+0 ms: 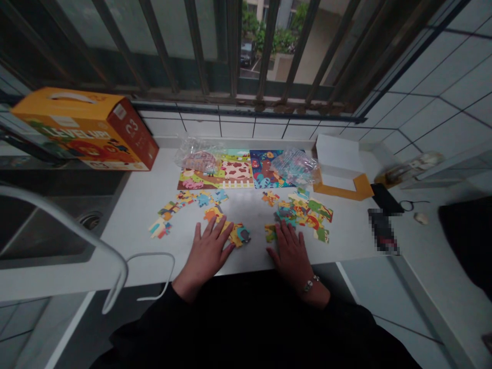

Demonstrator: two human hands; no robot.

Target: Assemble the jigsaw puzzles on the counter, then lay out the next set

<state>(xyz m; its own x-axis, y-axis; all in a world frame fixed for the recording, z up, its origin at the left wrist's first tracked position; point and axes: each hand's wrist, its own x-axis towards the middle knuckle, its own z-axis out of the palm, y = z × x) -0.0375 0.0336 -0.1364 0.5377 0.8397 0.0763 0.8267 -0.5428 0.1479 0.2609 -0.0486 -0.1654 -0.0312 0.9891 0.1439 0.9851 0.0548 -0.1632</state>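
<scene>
Head cam shot from where I'm standing at the counter, and neither hand is holding anything. My left hand is flat, palm down, fingers spread wide, with the thumb just beside a small cluster of jigsaw pieces. My right hand is spread flat too, bracelet on the wrist, fingertips right up against a bigger heap of jigsaw pieces. A looser trail of pieces runs off to the left. Past those, two assembled puzzles sit side by side: a farm scene and a blue, busy one, each partly under a clear plastic bag. On the white counter, the orange Level Up box sits far left by the steel sink, and a white cardboard insert is over on the right.
</scene>
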